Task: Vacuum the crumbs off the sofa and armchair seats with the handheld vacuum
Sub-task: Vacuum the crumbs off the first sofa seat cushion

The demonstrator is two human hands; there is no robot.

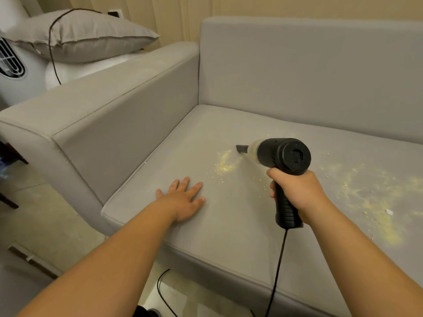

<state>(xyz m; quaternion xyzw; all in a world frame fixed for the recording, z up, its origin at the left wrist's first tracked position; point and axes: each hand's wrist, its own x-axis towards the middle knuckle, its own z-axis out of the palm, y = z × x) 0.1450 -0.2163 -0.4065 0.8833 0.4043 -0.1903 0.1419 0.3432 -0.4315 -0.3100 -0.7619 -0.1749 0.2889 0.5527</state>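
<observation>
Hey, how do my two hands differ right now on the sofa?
The left hand lies flat with straight fingers on the seat cushion and holds nothing; the right hand curls round the handheld vacuum grip, raised off the cushion. The left rests on clean fabric; the right works near crumbs. Both are bare.

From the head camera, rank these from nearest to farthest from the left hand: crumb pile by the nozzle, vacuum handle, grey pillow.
1. crumb pile, just up-right of the left hand
2. vacuum handle, to its right, in the right hand
3. grey pillow, far behind the armrest
</observation>
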